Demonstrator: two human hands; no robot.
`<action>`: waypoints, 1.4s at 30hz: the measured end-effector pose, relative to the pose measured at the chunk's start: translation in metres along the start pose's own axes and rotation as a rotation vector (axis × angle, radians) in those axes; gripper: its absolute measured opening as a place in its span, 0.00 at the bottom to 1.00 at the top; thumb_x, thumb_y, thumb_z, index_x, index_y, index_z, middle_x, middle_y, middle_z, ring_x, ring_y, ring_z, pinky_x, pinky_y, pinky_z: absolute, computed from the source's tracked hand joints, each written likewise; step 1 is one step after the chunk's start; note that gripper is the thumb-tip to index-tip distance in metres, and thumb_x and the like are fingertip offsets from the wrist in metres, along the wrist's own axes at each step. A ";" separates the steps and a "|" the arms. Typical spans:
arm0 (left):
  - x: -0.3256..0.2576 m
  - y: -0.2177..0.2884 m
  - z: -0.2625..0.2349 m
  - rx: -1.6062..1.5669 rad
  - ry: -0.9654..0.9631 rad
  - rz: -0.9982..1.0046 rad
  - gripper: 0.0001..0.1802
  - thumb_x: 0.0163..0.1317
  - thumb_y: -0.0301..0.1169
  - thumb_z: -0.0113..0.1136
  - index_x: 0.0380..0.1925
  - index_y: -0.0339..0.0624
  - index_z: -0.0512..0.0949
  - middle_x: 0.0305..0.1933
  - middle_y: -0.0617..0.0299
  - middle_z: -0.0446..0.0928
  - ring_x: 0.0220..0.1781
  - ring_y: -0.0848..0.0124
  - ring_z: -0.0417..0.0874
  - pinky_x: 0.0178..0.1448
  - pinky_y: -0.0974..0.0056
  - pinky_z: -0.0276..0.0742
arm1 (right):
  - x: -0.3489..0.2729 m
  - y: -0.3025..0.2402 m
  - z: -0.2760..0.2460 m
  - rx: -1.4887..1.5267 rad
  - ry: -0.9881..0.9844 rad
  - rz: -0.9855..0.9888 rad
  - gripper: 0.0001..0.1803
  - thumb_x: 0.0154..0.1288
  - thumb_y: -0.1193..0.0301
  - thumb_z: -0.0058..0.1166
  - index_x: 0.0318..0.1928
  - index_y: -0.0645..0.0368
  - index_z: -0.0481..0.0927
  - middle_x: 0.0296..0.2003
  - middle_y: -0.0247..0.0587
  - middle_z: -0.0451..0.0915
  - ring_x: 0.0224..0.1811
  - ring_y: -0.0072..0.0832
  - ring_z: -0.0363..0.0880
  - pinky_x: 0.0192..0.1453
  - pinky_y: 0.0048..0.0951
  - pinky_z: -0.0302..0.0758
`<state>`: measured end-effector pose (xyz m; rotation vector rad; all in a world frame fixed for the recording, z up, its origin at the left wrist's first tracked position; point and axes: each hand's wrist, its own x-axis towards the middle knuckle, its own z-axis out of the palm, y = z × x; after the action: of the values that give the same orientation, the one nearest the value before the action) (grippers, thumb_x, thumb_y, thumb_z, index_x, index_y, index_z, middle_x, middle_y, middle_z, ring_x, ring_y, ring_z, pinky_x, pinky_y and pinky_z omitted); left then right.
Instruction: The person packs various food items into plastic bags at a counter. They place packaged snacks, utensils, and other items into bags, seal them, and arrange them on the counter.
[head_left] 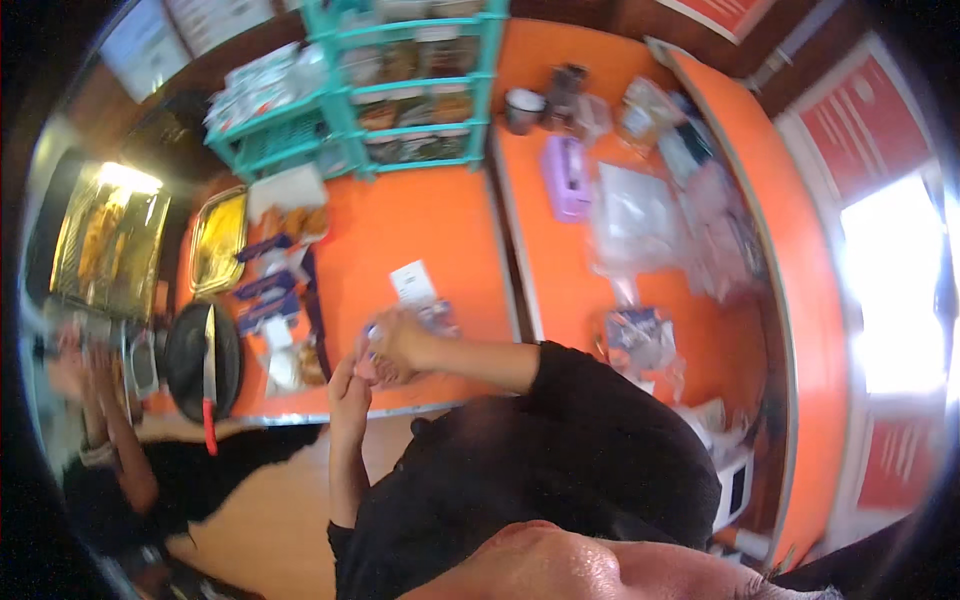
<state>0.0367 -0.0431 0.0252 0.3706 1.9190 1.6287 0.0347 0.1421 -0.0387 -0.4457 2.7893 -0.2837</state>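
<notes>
1. Clear bag (437, 318) with blue-and-white print, near centre of frame; pinkish contents at its lower left; lying over an orange counter (430, 220), near its front edge. Detail blurred.
2. Left hand (349, 388), just left of centre: forearm upright from the lower edge, fingertips pinched on the bag's pinkish edge.
3. Right hand (405, 343), at centre: forearm reaching in level from the right, fingers bent down over the bag; firmness of hold blurred, cannot tell. Set close beside the left hand.
4. White card (410, 281), just above the bag.
5. Teal rack (482, 110), top centre: tiers filled with small packs, some brown, some dark green.
6. Teal basket (285, 155), upper left: topped with white packets (265, 85).
7. Gold foil tray (194, 255), left: yellow inside. Second gold tray (160, 235), far left: brownish contents.
8. White tray (288, 188), left of centre: holding brown pieces (297, 220).
9. Black round board (185, 350), lower left: red-handled knife (210, 365) laid across.
10. Purple container (554, 180), upper right of centre: dark opening. Beside it, stacked clear plastic (635, 205).
11. Co-worker's hands (88, 368), far left: held near each other, blurred.
</notes>
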 end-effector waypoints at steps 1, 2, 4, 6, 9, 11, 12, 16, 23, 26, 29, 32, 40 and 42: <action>0.007 -0.010 0.003 -0.051 0.014 -0.058 0.27 0.66 0.22 0.42 0.66 0.35 0.69 0.67 0.50 0.72 0.58 0.69 0.78 0.60 0.62 0.77 | 0.010 -0.006 0.012 -0.066 -0.061 0.023 0.46 0.37 0.45 0.73 0.63 0.37 0.75 0.66 0.53 0.65 0.69 0.53 0.62 0.70 0.57 0.60; 0.012 -0.015 0.009 -0.124 0.073 -0.047 0.26 0.66 0.23 0.41 0.66 0.36 0.69 0.67 0.51 0.72 0.54 0.71 0.78 0.56 0.64 0.77 | 0.005 -0.011 0.015 -0.092 -0.032 0.016 0.47 0.40 0.42 0.70 0.65 0.36 0.73 0.68 0.55 0.64 0.71 0.54 0.60 0.72 0.56 0.57; 0.012 -0.016 0.023 -0.287 0.249 0.047 0.25 0.68 0.24 0.40 0.65 0.37 0.70 0.67 0.53 0.72 0.47 0.74 0.78 0.48 0.69 0.78 | -0.004 -0.008 0.018 -0.054 0.098 -0.030 0.49 0.42 0.41 0.68 0.68 0.36 0.69 0.70 0.57 0.60 0.74 0.55 0.55 0.74 0.55 0.53; 0.013 -0.013 0.015 -0.450 0.394 0.064 0.25 0.68 0.24 0.40 0.65 0.36 0.69 0.68 0.57 0.71 0.31 0.80 0.73 0.38 0.71 0.76 | -0.014 0.009 0.042 0.076 0.298 -0.091 0.53 0.40 0.42 0.69 0.71 0.36 0.66 0.72 0.59 0.56 0.74 0.55 0.53 0.75 0.56 0.50; 0.022 -0.029 -0.025 -0.460 0.164 0.028 0.26 0.66 0.22 0.41 0.66 0.37 0.67 0.67 0.58 0.71 0.27 0.81 0.70 0.40 0.70 0.80 | -0.042 0.056 0.063 0.182 0.601 -0.134 0.38 0.50 0.43 0.63 0.62 0.41 0.77 0.64 0.51 0.71 0.68 0.48 0.65 0.74 0.59 0.48; 0.026 -0.025 -0.021 -0.355 0.142 0.003 0.26 0.65 0.22 0.42 0.65 0.37 0.68 0.65 0.58 0.73 0.27 0.82 0.69 0.42 0.70 0.82 | -0.064 0.065 0.028 -0.116 0.066 -0.098 0.29 0.52 0.44 0.63 0.51 0.45 0.83 0.52 0.42 0.80 0.58 0.40 0.74 0.68 0.55 0.58; 0.023 -0.013 -0.015 -0.249 0.089 -0.013 0.26 0.65 0.22 0.42 0.64 0.38 0.69 0.64 0.59 0.73 0.27 0.82 0.70 0.40 0.71 0.80 | -0.081 0.064 -0.008 -0.250 -0.211 -0.086 0.26 0.53 0.45 0.63 0.46 0.46 0.86 0.46 0.38 0.85 0.53 0.36 0.79 0.66 0.53 0.64; 0.024 0.014 -0.013 0.356 -0.049 -0.004 0.21 0.68 0.27 0.47 0.61 0.39 0.71 0.59 0.53 0.76 0.35 0.67 0.80 0.42 0.61 0.78 | -0.184 0.096 -0.130 0.586 -0.051 -0.041 0.19 0.61 0.57 0.58 0.44 0.56 0.86 0.36 0.45 0.86 0.37 0.32 0.84 0.43 0.37 0.78; 0.095 0.140 0.112 0.968 -0.051 0.639 0.21 0.68 0.32 0.56 0.59 0.40 0.73 0.62 0.45 0.71 0.58 0.49 0.78 0.58 0.52 0.75 | -0.543 0.280 -0.022 -0.216 0.542 1.590 0.18 0.67 0.60 0.50 0.45 0.61 0.82 0.34 0.54 0.84 0.41 0.49 0.84 0.44 0.46 0.79; 0.133 0.138 0.191 0.918 -0.387 0.819 0.22 0.65 0.29 0.58 0.59 0.41 0.73 0.66 0.46 0.69 0.62 0.49 0.75 0.63 0.53 0.73 | -0.595 0.314 0.000 -0.179 0.839 1.780 0.19 0.69 0.60 0.48 0.48 0.61 0.81 0.37 0.53 0.83 0.44 0.48 0.83 0.47 0.46 0.79; 0.169 0.136 0.287 0.911 -0.753 0.982 0.24 0.61 0.25 0.59 0.59 0.41 0.74 0.68 0.47 0.67 0.64 0.49 0.73 0.66 0.52 0.71 | -0.606 0.329 0.002 -0.100 1.130 1.815 0.19 0.70 0.59 0.47 0.50 0.61 0.79 0.41 0.52 0.81 0.46 0.47 0.81 0.50 0.46 0.78; 0.211 0.124 0.391 0.844 -0.900 1.175 0.24 0.61 0.23 0.59 0.59 0.41 0.74 0.71 0.47 0.64 0.74 0.47 0.62 0.75 0.49 0.57 | -0.596 0.340 0.011 -0.071 1.351 1.780 0.20 0.71 0.59 0.45 0.52 0.61 0.78 0.44 0.51 0.80 0.49 0.46 0.80 0.52 0.46 0.77; 0.267 0.171 0.651 0.728 -0.789 1.481 0.39 0.66 0.37 0.63 0.72 0.49 0.54 0.74 0.52 0.57 0.72 0.50 0.61 0.71 0.47 0.62 | -0.612 0.328 0.020 0.020 1.902 1.539 0.23 0.74 0.58 0.41 0.58 0.61 0.74 0.54 0.49 0.77 0.55 0.43 0.78 0.59 0.47 0.75; 0.278 0.176 0.693 0.496 -0.918 1.263 0.36 0.65 0.36 0.65 0.69 0.44 0.59 0.69 0.51 0.66 0.66 0.54 0.70 0.65 0.51 0.71 | -0.620 0.320 0.026 0.025 2.053 1.454 0.23 0.75 0.58 0.40 0.60 0.61 0.73 0.56 0.48 0.76 0.57 0.42 0.77 0.61 0.47 0.74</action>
<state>0.2020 0.7047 0.0703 2.3855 1.2526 1.0724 0.5184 0.6425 0.0235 3.3950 3.0110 -0.4638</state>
